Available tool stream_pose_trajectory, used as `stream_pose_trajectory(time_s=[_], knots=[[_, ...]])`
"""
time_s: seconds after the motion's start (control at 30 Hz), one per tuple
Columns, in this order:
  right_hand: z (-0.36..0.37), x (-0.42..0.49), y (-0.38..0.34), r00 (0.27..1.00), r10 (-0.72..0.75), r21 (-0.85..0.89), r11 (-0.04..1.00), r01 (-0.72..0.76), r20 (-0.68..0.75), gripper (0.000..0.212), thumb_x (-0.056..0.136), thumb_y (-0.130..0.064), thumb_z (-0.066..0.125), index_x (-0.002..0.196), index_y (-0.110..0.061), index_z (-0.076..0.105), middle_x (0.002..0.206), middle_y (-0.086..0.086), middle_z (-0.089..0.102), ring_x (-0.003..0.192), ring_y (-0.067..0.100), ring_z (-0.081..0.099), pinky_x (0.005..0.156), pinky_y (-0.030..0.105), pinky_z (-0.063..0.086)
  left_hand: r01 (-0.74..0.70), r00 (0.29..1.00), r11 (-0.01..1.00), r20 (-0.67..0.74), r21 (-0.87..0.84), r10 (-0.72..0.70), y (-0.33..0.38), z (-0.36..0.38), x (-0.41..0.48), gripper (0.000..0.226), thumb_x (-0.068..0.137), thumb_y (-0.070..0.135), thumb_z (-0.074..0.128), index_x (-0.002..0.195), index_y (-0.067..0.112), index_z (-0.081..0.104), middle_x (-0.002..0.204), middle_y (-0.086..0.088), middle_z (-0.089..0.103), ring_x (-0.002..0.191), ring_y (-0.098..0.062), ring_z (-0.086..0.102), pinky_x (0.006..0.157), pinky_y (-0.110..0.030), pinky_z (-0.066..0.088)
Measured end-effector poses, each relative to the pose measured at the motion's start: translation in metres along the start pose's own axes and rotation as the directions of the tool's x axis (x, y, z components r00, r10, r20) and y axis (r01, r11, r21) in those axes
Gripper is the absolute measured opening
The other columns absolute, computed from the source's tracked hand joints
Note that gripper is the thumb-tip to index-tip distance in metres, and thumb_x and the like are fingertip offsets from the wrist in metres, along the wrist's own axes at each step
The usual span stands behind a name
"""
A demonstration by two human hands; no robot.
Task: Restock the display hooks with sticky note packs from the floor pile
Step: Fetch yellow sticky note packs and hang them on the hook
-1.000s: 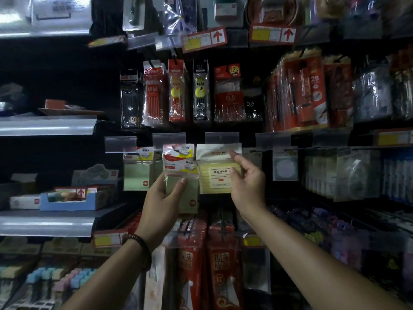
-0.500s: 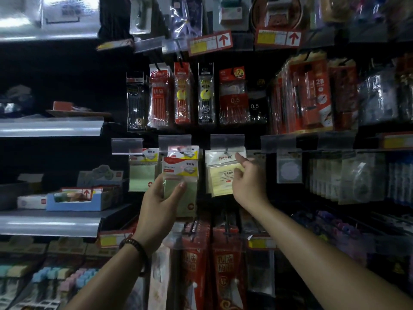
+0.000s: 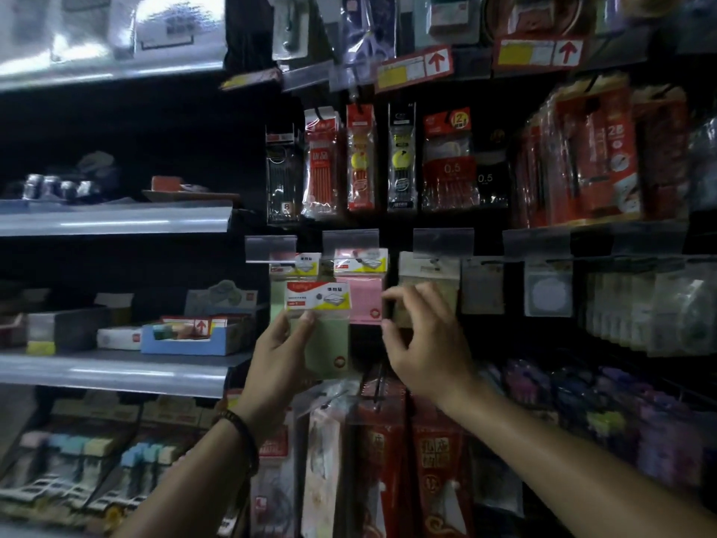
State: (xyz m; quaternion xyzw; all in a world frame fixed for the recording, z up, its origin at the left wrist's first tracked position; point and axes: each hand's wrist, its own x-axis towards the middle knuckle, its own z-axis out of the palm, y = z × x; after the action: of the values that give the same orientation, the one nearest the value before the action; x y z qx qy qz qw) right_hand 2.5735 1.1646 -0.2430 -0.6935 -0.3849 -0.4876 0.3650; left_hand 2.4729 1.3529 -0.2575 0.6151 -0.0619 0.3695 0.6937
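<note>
Left grip (image 3: 277, 355) around green sticky note pack (image 3: 329, 343), right grip (image 3: 426, 351) spread, below "0.5" refills (image 3: 450, 168).

Motion blur smears the right grip (image 3: 423, 343), so whether it touches the pale yellow pack (image 3: 426, 271) behind it cannot be told; it covers that pack's lower half. The green pack (image 3: 328, 343) hides the fingers of the left grip (image 3: 277, 351). Label print is too small to read.

Dim, soft and blurred throughout, with glare on the upper-left shelf (image 3: 112, 36) and bowed wide-angle edges.
</note>
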Motion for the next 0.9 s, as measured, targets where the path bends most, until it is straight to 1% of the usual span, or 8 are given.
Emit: stream_pose_trajectory(time_s=[0.13,0.27,0.37,0.5,0.63,0.73,0.8,0.9], knots=[[0.025,0.003,-0.041,0.991,-0.043,0.323,0.946,-0.001,0.129,0.031,0.098,-0.016,0.073,0.126,-0.029,0.075,0.107,-0.012,0.063,0.090,0.001,0.063,0.075,0.012,0.050,0.012,0.999,0.999,-0.037,-0.053,-0.013,0.006,-0.017,0.000,0.021,0.107,0.032,0.058,0.120,0.023,0.073,0.115,-0.004,0.078,0.098,-0.022,0.078,0.066,-0.034,0.063],[0.054,0.013,-0.064,0.966,0.110,0.427,0.881,-0.203,0.233,0.046,0.091,-0.007,0.081,0.131,-0.029,0.077,0.119,-0.011,0.070,0.101,-0.001,0.069,0.087,0.016,0.060,0.090,0.991,0.991,-0.094,-0.103,-0.099,0.007,-0.038,0.011,0.020,0.106,0.032,0.061,0.114,0.019,0.074,0.114,-0.012,0.077,0.096,-0.031,0.076,0.064,-0.041,0.063],[0.069,0.020,-0.071,0.944,0.186,0.428,0.855,-0.292,0.273,0.041,0.094,-0.010,0.080,0.132,-0.026,0.076,0.123,-0.010,0.076,0.103,-0.006,0.068,0.096,0.019,0.059,0.129,0.984,0.989,-0.114,-0.075,-0.137,0.005,-0.049,0.023,0.020,0.105,0.030,0.063,0.108,0.015,0.076,0.109,-0.019,0.077,0.083,-0.028,0.076,0.059,-0.038,0.060],[0.087,0.028,-0.075,0.935,0.257,0.448,0.825,-0.343,0.242,0.041,0.095,-0.008,0.079,0.131,-0.027,0.077,0.125,-0.012,0.075,0.108,-0.006,0.067,0.098,0.017,0.057,-0.066,0.974,0.997,-0.213,0.043,0.074,0.004,-0.052,0.036,0.020,0.100,0.024,0.073,0.116,0.012,0.071,0.106,-0.011,0.079,0.092,-0.023,0.079,0.072,-0.039,0.065],[0.099,0.033,-0.077,0.942,0.242,0.521,0.787,-0.330,0.231,0.052,0.094,0.000,0.077,0.138,-0.027,0.071,0.133,-0.021,0.068,0.105,-0.003,0.067,0.086,0.006,0.053,-0.253,0.873,0.953,-0.386,0.168,0.299,-0.003,-0.051,0.047,0.033,0.093,0.024,0.082,0.114,0.027,0.057,0.106,-0.002,0.071,0.096,-0.011,0.072,0.082,-0.028,0.060],[0.107,0.035,-0.077,0.953,0.229,0.564,0.768,-0.303,0.199,0.059,0.094,0.004,0.075,0.143,-0.028,0.068,0.129,-0.023,0.068,0.101,0.003,0.068,0.088,0.022,0.062,-0.295,0.874,0.931,-0.333,0.216,0.354,-0.009,-0.057,0.056,0.020,0.096,0.023,0.079,0.110,0.031,0.067,0.109,0.006,0.074,0.102,-0.009,0.073,0.085,-0.028,0.060],[0.112,0.038,-0.075,0.961,0.224,0.574,0.770,-0.277,0.163,0.060,0.094,0.007,0.071,0.145,-0.026,0.067,0.130,-0.021,0.068,0.102,0.002,0.068,0.088,0.024,0.062,-0.297,0.890,0.928,-0.287,0.224,0.354,-0.010,-0.060,0.061,0.019,0.098,0.019,0.076,0.111,0.032,0.072,0.110,0.009,0.076,0.103,-0.006,0.074,0.084,-0.026,0.061],[0.118,0.043,-0.074,0.962,0.220,0.579,0.768,-0.274,0.162,0.061,0.096,0.010,0.065,0.147,-0.025,0.065,0.142,-0.023,0.062,0.127,-0.009,0.059,0.108,0.027,0.055,-0.285,0.907,0.931,-0.250,0.226,0.338,-0.008,-0.064,0.065,0.027,0.100,0.017,0.074,0.120,0.034,0.074,0.114,0.016,0.076,0.104,0.001,0.073,0.082,-0.020,0.061]])
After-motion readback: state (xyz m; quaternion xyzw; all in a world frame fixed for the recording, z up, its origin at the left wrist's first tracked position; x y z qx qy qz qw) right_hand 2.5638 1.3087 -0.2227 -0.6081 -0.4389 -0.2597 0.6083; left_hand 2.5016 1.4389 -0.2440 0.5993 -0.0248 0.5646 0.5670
